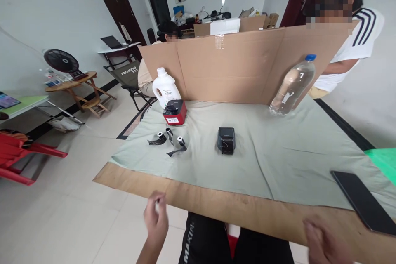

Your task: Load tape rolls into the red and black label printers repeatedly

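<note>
My left hand (156, 216) is in front of the table's wooden edge, its fingers curled in loosely with nothing visible in them. At the lower right, my right hand (324, 241) overlaps the table edge, blurred, so its fingers cannot be made out. The black phone (365, 202) lies flat just beyond it. A small dark boxy device (226, 140) sits mid-table on the grey-green cloth (204, 169), apart from both hands. To its left are three small black rolls with pale ends: one roll (159, 137), a second roll (169, 134) and a third roll (181, 143), with loose strips trailing.
A red-and-black box (175, 113) stands before a white jug (167, 86) at the back left. A clear bottle with a blue cap (291, 86) stands back right. A cardboard panel (229, 70) walls the far edge; one person (361, 45) and another (147, 72) are behind it.
</note>
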A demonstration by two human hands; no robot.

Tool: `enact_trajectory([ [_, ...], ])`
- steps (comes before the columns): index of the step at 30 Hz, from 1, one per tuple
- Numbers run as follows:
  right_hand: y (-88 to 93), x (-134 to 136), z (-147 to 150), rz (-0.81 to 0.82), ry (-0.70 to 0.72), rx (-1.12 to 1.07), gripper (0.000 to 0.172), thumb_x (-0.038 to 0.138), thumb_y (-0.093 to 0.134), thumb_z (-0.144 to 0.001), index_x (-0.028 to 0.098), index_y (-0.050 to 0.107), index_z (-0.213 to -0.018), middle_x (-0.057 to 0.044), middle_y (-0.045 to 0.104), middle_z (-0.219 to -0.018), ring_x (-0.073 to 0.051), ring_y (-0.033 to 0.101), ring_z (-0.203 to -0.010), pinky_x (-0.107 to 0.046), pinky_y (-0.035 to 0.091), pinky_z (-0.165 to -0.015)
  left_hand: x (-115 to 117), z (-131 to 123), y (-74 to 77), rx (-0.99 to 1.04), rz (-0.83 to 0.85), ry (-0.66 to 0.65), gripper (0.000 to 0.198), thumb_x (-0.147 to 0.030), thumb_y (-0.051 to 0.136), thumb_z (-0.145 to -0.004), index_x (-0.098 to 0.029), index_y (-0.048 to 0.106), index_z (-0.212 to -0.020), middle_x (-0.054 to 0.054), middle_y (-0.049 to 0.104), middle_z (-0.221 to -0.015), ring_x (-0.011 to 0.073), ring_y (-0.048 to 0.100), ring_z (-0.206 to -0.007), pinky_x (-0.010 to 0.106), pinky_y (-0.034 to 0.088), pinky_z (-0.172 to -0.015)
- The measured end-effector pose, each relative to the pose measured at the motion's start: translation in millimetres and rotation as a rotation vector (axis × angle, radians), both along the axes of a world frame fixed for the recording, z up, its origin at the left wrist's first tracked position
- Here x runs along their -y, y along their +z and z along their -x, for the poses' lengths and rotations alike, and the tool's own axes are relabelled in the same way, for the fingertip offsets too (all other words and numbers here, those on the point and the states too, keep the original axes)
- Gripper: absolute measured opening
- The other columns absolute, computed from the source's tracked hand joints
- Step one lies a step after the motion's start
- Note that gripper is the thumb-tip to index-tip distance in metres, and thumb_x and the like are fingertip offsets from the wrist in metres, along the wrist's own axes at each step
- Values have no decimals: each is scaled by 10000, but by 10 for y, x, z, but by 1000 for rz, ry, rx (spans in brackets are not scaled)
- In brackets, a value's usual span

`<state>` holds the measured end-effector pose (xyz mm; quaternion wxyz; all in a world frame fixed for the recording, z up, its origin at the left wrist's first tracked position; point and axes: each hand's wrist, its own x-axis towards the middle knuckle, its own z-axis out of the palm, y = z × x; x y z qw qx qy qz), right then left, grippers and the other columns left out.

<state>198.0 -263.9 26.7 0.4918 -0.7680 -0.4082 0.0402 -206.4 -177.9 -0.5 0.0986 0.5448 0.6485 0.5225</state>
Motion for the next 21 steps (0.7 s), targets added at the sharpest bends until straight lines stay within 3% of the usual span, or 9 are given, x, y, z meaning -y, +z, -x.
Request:
enact_trajectory([
  [2,119,-797,133,-45,227,-124,214,441,576,-894,253,654,-828,-93,699,-908,-322,671,-921,-484,547,-855,-665,-375,222,26,36,-269,228,-357,510,-983,-207,661,-899,31,700,-857,173,670,-809,266,563,-744],
  [4,151,-1688,346,-170,380,-293,277,459,522,-916,227,649,-836,-85,694,-919,-274,661,-936,-443,540,-901,-1344,-847,336,0,167,-486,241,-296,487,-991,-206,696,-1068,39,707,-929,160,664,-849,265,551,-802],
  [7,-46,-2782,632,-246,459,-546,336,481,562,-850,205,626,-1031,-107,687,-1138,-254,631,-1124,-452,474,-1057,-2137,-1426,240,-157,254,-574,368,-168,472,-963,-179,675,-1270,72,697,-1040,170,653,-921,302,521,-908],
  [9,-275,-3178,717,-258,426,-668,438,515,582,-818,201,589,-1123,-126,660,-1240,-251,609,-1204,-460,434,-1110,-2410,-1615,71,-269,279,-572,419,-153,478,-964,-175,644,-1349,87,692,-1085,194,643,-1000,336,495,-958],
  [12,-564,-3328,709,-277,451,-749,492,523,584,-835,210,550,-1213,-127,635,-1319,-241,598,-1253,-460,421,-1135,-2495,-1665,-159,-350,304,-578,421,-164,474,-983,-219,647,-1363,79,696,-1083,217,628,-1077,367,464,-986],
  [14,-645,-3290,680,-294,485,-730,460,494,582,-863,217,549,-1229,-120,636,-1324,-237,599,-1258,-459,421,-1142,-2461,-1643,-229,-364,312,-584,418,-165,471,-989,-244,658,-1354,72,700,-1070,222,623,-1088,369,454,-983],
  [21,-586,-3289,683,-273,484,-687,370,444,573,-898,228,555,-1199,-116,651,-1279,-246,620,-1220,-485,433,-1136,-2430,-1656,-205,-383,305,-543,389,-146,506,-981,-247,695,-1305,62,720,-1032,213,640,-1019,361,451,-925],
])
